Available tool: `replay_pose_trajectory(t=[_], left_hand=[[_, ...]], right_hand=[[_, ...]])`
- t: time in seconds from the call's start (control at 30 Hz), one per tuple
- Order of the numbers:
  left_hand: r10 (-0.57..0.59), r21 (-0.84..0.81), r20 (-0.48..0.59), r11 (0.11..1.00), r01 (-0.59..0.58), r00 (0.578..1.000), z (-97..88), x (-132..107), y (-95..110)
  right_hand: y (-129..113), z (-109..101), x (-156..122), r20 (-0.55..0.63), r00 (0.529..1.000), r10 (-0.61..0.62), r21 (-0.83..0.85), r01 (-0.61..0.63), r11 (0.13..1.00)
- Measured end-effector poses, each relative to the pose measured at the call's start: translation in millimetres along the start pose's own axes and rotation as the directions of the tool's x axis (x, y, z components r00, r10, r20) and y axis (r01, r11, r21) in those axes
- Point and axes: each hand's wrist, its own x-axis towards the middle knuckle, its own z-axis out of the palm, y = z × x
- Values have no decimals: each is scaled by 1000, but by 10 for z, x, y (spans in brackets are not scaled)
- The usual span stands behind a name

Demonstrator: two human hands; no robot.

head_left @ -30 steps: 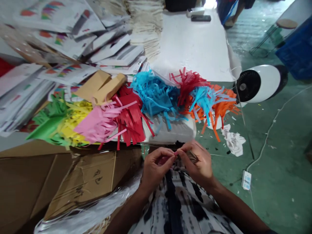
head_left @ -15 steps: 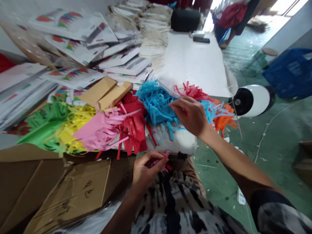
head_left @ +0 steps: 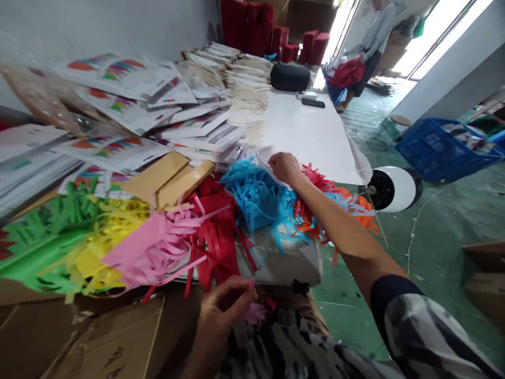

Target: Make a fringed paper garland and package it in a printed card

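Observation:
My left hand (head_left: 223, 305) is low in front of me, closed on a small pink and red paper fringe piece (head_left: 255, 311) over my lap. My right hand (head_left: 284, 166) reaches far across the table, fingers curled at the edge of a clear plastic sheet (head_left: 265, 156) just behind the blue fringed paper (head_left: 256, 197). Whether it grips anything is hidden. My forearm lies over the red fringe (head_left: 319, 181) and orange fringe (head_left: 357, 205). Pink fringe (head_left: 152, 247), dark red fringe (head_left: 213, 231), yellow fringe (head_left: 106, 231) and green fringe (head_left: 43, 237) lie in a row to the left.
Stacks of printed sheets (head_left: 130, 105) and cream cloth bags (head_left: 244, 89) cover the table's left and back. Two brown envelopes (head_left: 169, 179) rest by the fringes. A white fan (head_left: 390, 188) stands off the table's right edge. Cardboard boxes (head_left: 102, 337) sit lower left. A person stands far back.
My right hand left my lap, went up over the blue fringe and now reaches farther back to the plastic sheet. My left hand stayed low with the small piece. The view tilted up.

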Motion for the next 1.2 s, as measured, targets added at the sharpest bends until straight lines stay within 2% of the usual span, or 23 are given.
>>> replay_pose_trajectory(t=[0.3, 0.4, 0.5, 0.57, 0.63, 0.73, 0.8, 0.93, 1.0, 1.07, 1.2], left_hand=[[-2, -130, -45, 991, -4, 999, 21, -58, -23], [-31, -175, -58, 984, 20, 998, 28, -132, -14], [-15, -175, -49, 985, 6, 999, 23, -200, -14], [10, -156, -57, 988, -19, 998, 23, -238, -16], [38, -135, -73, 990, -48, 997, 32, -277, -14], [96, -89, -77, 991, -103, 992, 62, -358, 9], [146, -36, -74, 988, -149, 986, 91, -423, 45], [235, 90, -108, 970, -226, 966, 164, -534, 145], [266, 143, -124, 958, -248, 956, 206, -569, 180], [288, 182, -126, 947, -264, 949, 250, -595, 193], [317, 209, -100, 933, -292, 943, 334, -629, 185]], right_hand=[[27, 14, -36, -15, 993, 117, -25, -118, 993], [7, -47, -123, -79, 988, 134, -4, -135, 991], [-39, -195, -293, -167, 979, 120, 43, -114, 992], [-104, -305, -495, -242, 967, 79, 160, -41, 986], [-191, -366, -788, -294, 956, 9, 347, 98, 933], [-322, -290, -1369, -279, 954, -106, 622, 264, 738], [-381, -142, -1794, -223, 964, -143, 747, 264, 610], [-429, 148, -2544, -53, 990, -128, 921, 98, 378], [-443, 200, -2818, 3, 993, -115, 931, 39, 363], [-462, 187, -3016, -10, 995, -101, 905, 52, 423], [-502, 102, -3214, -223, 961, -162, 793, 276, 543]])
